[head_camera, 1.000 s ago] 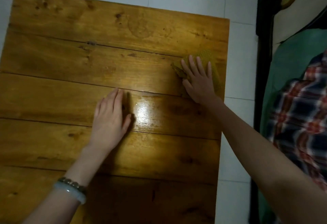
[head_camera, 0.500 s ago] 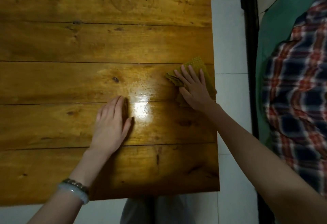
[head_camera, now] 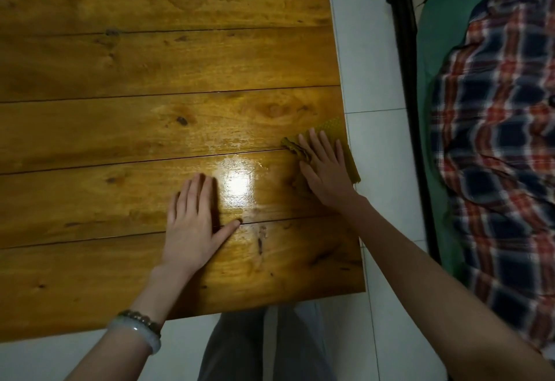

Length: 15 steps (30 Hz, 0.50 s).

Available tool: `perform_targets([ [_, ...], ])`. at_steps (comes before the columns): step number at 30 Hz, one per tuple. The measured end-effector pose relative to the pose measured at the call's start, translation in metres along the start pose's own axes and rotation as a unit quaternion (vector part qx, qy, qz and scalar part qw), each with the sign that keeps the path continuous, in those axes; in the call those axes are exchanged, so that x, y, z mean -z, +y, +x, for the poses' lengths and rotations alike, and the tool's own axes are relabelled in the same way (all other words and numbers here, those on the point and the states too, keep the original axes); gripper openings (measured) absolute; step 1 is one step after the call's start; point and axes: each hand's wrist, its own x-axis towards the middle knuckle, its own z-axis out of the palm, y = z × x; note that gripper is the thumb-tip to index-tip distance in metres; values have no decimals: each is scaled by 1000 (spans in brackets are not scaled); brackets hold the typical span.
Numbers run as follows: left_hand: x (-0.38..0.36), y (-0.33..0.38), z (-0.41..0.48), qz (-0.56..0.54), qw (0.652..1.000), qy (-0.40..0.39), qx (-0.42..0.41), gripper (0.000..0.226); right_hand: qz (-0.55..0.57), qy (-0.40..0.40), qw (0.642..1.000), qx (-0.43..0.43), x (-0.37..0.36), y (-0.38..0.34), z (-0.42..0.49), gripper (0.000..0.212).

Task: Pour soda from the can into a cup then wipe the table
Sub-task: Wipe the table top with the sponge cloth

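Pressed right hand [head_camera: 326,167] flat on yellow cloth [head_camera: 350,164] at right edge of table [head_camera: 150,65], fingers straight, nothing gripped, likely to spread pressure for wiping; arm stretched out long. Laid left hand [head_camera: 192,224] palm down mid-table, fingers straight, holding nothing, probably as brace. Found no can or cup in view.

One head view looks steeply down on the table [head_camera: 150,65] from its near edge, seemingly close
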Motion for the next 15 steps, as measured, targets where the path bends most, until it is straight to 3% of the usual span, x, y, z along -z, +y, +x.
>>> perform_targets([
  [9,-7,10,-7,2,998,-36,51,125,0,14,1000,10,2,1,10,61],
  [15,-15,-7,-23,-19,992,-52,116,128,-145,60,988,1,-6,-16,38,60],
])
